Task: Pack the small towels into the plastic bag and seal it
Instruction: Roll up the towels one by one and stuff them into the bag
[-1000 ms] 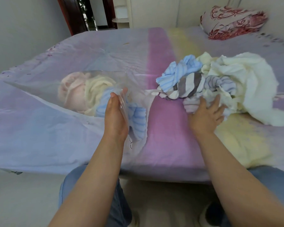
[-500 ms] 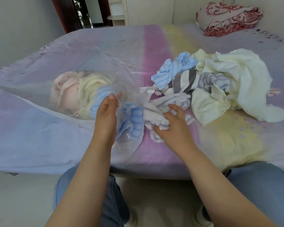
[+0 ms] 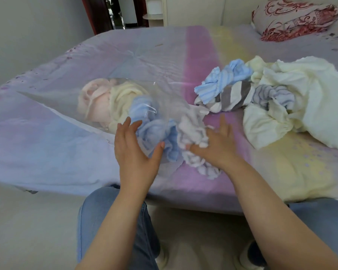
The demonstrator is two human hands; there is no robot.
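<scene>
A clear plastic bag [image 3: 62, 102] lies on the bed at the left, its mouth toward me. Inside it are a pink towel [image 3: 94, 98], a cream towel [image 3: 123, 98] and a blue towel [image 3: 146, 131]. My left hand [image 3: 133, 147] is at the bag's mouth with fingers and thumb spread against the plastic over the blue towel. My right hand [image 3: 217, 147] grips a crumpled white towel [image 3: 191, 133] with faint stripes and presses it against the bag's mouth. The pile of loose towels [image 3: 261, 94] lies further right.
The pile holds a blue striped towel [image 3: 219, 82], a grey-and-white one [image 3: 232, 96] and a large cream cloth [image 3: 304, 88]. A red-patterned pillow [image 3: 295, 18] sits at the far right. The bed's near edge [image 3: 164, 193] runs just above my knees.
My right hand pulled the white towel out of the pile and carried it left to the bag's mouth. My left hand went from pinching the bag's edge to spread fingers.
</scene>
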